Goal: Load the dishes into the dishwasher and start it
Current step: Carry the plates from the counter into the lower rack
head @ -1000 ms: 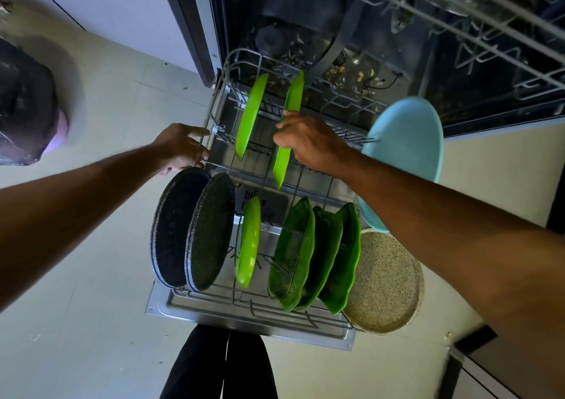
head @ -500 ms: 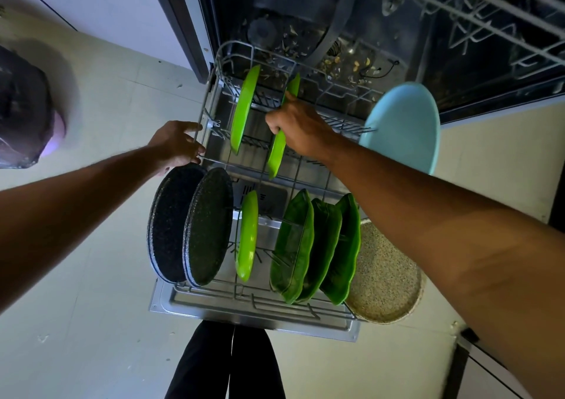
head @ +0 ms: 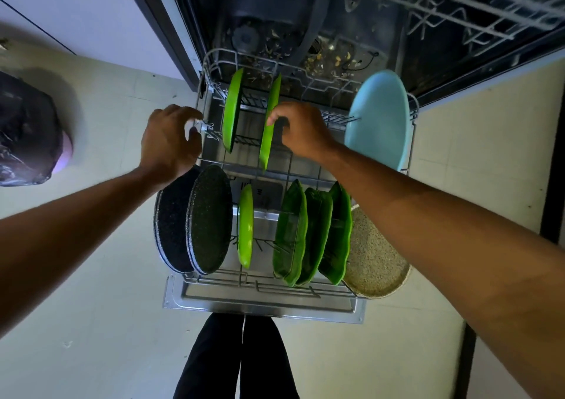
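The lower rack is pulled out over the open dishwasher door. My right hand pinches the rim of a bright green plate standing on edge in the rack's back row. A second green plate stands to its left. My left hand curls on the rack's left rail. In the front row stand two black speckled plates, a third green plate, three dark green leaf-shaped dishes and a beige speckled plate. A light blue plate leans at the back right.
The upper rack juts out above at the top right. Food scraps lie on the tub floor. A black bin bag sits on the floor at left. My legs stand right behind the door's front edge.
My right hand has slid from over the green plate to its right side, fingers still on its rim. The left hand stays at the rack's left rail.
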Motion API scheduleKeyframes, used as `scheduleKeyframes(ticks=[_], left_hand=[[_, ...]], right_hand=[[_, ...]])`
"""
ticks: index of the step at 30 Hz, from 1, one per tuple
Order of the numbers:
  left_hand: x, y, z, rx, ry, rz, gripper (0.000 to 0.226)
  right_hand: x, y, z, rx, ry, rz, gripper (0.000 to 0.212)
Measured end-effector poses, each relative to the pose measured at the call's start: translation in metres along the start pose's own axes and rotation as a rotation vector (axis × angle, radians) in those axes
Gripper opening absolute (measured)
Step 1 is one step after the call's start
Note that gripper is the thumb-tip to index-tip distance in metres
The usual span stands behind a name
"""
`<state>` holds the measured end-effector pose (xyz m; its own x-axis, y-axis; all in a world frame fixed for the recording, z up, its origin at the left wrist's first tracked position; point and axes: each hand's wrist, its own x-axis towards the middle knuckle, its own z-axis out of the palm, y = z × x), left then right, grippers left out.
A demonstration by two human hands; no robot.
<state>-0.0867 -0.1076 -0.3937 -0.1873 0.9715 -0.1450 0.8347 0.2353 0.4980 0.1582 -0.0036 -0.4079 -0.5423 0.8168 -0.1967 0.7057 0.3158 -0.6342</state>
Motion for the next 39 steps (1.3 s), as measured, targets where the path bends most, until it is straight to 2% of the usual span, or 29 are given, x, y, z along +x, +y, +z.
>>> scheduleKeyframes(ticks=[4, 7, 10, 12, 17, 21, 23, 27, 30, 34, 39], left_hand=[[-0.021, 0.028, -0.010, 0.040, -0.021, 0.188, 0.026], [-0.041, 0.046, -0.013, 0.042, -0.047, 0.247, 0.024], [-0.067, 0.060, -0.011, 0.016, -0.096, 0.311, 0.025], [-0.088, 0.067, -0.007, -0.001, -0.128, 0.333, 0.024], [-0.158, 0.085, 0.015, -0.017, -0.256, 0.317, 0.021], [-0.221, 0.086, 0.041, 0.011, -0.333, 0.356, 0.027], [-0.249, 0.084, 0.053, 0.055, -0.344, 0.366, 0.032], [-0.295, 0.079, 0.078, 0.167, -0.385, 0.313, 0.062], [-0.323, 0.081, 0.097, 0.238, -0.430, 0.305, 0.078], [-0.338, 0.085, 0.121, 0.319, -0.449, 0.290, 0.086], [-0.343, 0.090, 0.141, 0.420, -0.474, 0.241, 0.091]], right_hand=[[-0.025, -0.013, -0.019, 0.067, 0.033, 0.124, 0.027], [-0.053, -0.030, -0.031, 0.052, -0.030, 0.212, 0.012], [-0.083, -0.045, -0.034, 0.030, 0.022, 0.231, 0.011], [-0.104, -0.051, -0.031, 0.056, 0.034, 0.250, 0.003], [-0.176, -0.053, -0.009, 0.057, 0.054, 0.350, 0.033], [-0.243, -0.054, 0.018, -0.003, 0.114, 0.264, 0.020], [-0.276, -0.052, 0.035, -0.062, 0.100, 0.208, 0.021], [-0.336, -0.048, 0.067, -0.149, 0.094, 0.187, 0.028], [-0.369, -0.046, 0.090, -0.199, 0.000, 0.201, 0.048], [-0.387, -0.043, 0.120, -0.267, -0.185, 0.200, 0.076], [-0.397, -0.041, 0.153, -0.371, -0.196, 0.265, 0.101]])
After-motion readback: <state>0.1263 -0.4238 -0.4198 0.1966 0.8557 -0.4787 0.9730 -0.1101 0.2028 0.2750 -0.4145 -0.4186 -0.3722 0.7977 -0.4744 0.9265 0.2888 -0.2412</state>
